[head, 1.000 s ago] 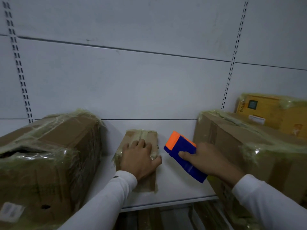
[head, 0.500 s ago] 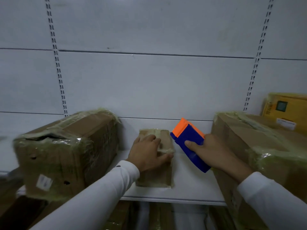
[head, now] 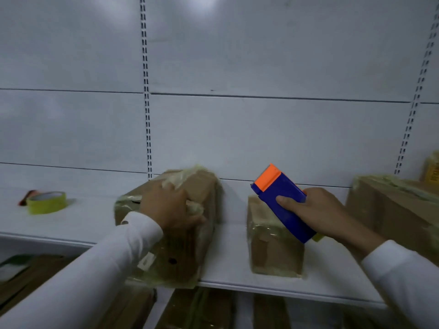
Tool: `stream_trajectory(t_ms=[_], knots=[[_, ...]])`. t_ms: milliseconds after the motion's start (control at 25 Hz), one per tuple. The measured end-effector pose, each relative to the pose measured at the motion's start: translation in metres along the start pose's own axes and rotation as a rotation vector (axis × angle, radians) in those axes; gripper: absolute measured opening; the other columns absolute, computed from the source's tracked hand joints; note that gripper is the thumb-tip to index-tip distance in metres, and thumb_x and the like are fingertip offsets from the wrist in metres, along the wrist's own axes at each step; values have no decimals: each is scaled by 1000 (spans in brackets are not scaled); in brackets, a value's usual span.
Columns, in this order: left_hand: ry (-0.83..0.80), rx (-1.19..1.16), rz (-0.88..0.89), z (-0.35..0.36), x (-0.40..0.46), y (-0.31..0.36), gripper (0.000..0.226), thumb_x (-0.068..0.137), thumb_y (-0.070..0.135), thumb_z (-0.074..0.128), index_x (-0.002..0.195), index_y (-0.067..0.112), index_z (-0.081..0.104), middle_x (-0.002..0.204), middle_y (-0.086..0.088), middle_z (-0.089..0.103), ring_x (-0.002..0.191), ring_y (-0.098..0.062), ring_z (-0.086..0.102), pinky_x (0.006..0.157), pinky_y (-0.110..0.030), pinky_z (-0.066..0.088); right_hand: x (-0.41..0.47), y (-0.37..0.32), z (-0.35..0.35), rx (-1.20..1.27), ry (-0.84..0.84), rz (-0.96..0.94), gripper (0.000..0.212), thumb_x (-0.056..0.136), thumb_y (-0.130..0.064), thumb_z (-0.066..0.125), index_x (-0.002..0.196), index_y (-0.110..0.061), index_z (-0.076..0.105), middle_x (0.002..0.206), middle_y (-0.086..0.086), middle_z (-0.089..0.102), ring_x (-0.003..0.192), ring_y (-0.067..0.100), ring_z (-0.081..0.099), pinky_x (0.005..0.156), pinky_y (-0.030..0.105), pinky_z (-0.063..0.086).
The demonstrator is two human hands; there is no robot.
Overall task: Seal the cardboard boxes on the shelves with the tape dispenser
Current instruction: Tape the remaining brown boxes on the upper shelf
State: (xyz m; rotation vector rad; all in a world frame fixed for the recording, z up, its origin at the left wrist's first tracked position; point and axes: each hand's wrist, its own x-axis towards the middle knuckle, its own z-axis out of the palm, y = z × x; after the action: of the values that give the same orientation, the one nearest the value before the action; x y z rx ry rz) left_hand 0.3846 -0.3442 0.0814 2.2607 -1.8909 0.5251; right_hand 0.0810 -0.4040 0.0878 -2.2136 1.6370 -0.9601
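- resting on the big box (head: 190,224), the left hand (head: 169,208) has its fingers curled over the taped top near the front edge, holding it steady.
- right hand (head: 318,212) grips the dispenser (head: 282,200), orange end up and tilted toward the wall, above the small box (head: 273,243).
- big box sits left of the dispenser, its long axis running front to back on the shelf (head: 228,264), front end just over the lip.
- judgement: the dispenser must cross leftward to reach that top; the left hand is already there.
- tape roll (head: 46,201) lies well apart at far left.
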Motion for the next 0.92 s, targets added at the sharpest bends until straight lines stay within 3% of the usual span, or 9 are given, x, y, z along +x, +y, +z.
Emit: stream_trajectory(t_ms=[80, 160, 280, 440, 600, 680, 800, 920], knots=[[-32, -31, 61, 17, -16, -22, 73, 71, 79, 41, 129, 34, 43, 129, -5, 53, 116, -30, 51, 95, -42, 43, -3, -24, 16, 33, -8, -11, 59, 88, -57, 60, 84, 2, 64, 75, 15, 71, 70, 29, 69, 61, 31, 46], [82, -59, 163, 29, -22, -31, 65, 74, 73, 38, 127, 36, 45, 124, 0, 57, 112, -28, 54, 93, -41, 44, -8, -45, 24, 49, -7, -17, 58, 88, -57, 60, 84, 0, 65, 74, 13, 71, 69, 28, 69, 62, 33, 48], [174, -180, 262, 31, -20, -40, 69, 72, 81, 28, 115, 35, 55, 110, 5, 63, 104, -23, 59, 87, -39, 46, -14, -64, 30, 51, 12, -3, 55, 89, -57, 58, 85, -2, 66, 74, 11, 72, 68, 26, 70, 61, 34, 51], [195, -208, 254, 41, -14, -36, 80, 67, 91, 24, 115, 35, 55, 117, 6, 60, 114, -22, 54, 102, -46, 35, -25, -73, 30, 80, 20, 18, 47, 89, -55, 59, 86, -8, 64, 75, 6, 72, 68, 22, 70, 62, 30, 50], [255, -247, 247, 48, -13, -33, 67, 71, 85, 30, 109, 35, 54, 112, 8, 59, 109, -19, 53, 103, -43, 31, -30, -73, 23, 155, 12, 2, 38, 89, -50, 61, 84, -13, 62, 74, 0, 72, 65, 17, 70, 58, 26, 49], [287, -329, 329, 48, -13, -46, 62, 71, 83, 36, 105, 35, 57, 103, 12, 60, 99, -15, 55, 94, -38, 38, -29, -70, 16, 183, 14, -13, 33, 89, -48, 63, 82, -16, 61, 68, -5, 71, 56, 7, 68, 52, 19, 45], [285, -495, 477, 47, -14, -69, 58, 70, 75, 50, 105, 31, 61, 101, 13, 62, 92, -11, 56, 83, -32, 45, -22, -68, 7, 240, 37, -50, 34, 88, -47, 64, 79, -14, 63, 64, -5, 71, 51, 5, 66, 47, 17, 44], [239, -583, 505, 43, -5, -80, 57, 70, 69, 55, 109, 28, 62, 104, 13, 61, 94, -6, 54, 83, -26, 44, -12, -66, 7, 296, 26, -96, 35, 88, -45, 65, 73, -14, 62, 60, -7, 70, 47, 4, 63, 42, 10, 40]])
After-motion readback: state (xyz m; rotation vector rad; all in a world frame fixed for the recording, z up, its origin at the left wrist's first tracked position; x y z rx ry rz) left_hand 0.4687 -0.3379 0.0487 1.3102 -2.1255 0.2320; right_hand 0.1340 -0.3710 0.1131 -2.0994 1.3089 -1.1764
